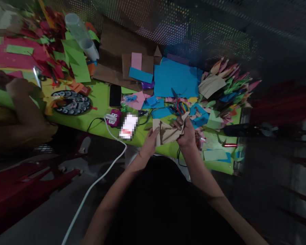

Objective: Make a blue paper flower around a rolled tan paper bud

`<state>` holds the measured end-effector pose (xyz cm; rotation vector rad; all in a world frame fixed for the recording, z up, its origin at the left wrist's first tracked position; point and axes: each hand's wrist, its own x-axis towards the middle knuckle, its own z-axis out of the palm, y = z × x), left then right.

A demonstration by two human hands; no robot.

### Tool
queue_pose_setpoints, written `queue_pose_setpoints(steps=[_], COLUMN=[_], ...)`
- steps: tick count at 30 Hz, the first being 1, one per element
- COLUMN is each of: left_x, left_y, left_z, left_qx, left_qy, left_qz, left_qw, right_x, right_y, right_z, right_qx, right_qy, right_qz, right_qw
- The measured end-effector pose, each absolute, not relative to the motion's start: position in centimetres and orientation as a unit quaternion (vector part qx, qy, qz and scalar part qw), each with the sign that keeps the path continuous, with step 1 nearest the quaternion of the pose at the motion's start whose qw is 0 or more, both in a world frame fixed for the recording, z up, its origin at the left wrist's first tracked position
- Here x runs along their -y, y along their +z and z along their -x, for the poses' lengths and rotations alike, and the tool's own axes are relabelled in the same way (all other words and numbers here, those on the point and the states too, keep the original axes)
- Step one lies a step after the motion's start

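Both my hands hold a folded piece of tan brown paper [168,133] just above the near edge of a lime-green table [102,102]. My left hand [150,143] pinches its left edge with fingers closed. My right hand [185,131] grips its upper right part, fingers curled over the fold. Scissors with coloured handles [180,106] lie just beyond my right hand among blue paper scraps.
A large blue sheet [175,80], brown paper [122,51], a pile of folded paper shapes [226,88], a black phone [115,95], a lit phone on a white cable [129,126], a tape roll [71,102] and a clear bottle [81,35] crowd the table. Another person's arm [20,115] is at left.
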<state>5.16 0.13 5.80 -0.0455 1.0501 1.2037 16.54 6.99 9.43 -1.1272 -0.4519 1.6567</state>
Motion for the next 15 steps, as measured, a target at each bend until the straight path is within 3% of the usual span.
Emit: queue_pose_setpoints(steps=[7, 11, 15], left_x=[-1.5, -2.1, -2.2], left_y=[4.4, 5.1, 5.9], left_z=[-4.0, -2.5, -3.9], left_qx=[-0.561, -0.53, -0.508], left_qy=[0.577, 0.569, 0.563], left_qz=[0.016, 0.026, 0.017], left_qw=[0.594, 0.629, 0.651], right_x=[-6.6, -6.6, -5.5], right_y=[12.3, 13.9, 11.2], right_z=[-18.6, -20.6, -19.3], right_qx=[0.18, 0.215, 0.251], right_qy=[0.72, 0.697, 0.675], right_qz=[0.46, 0.433, 0.507], right_qw=[0.487, 0.529, 0.473])
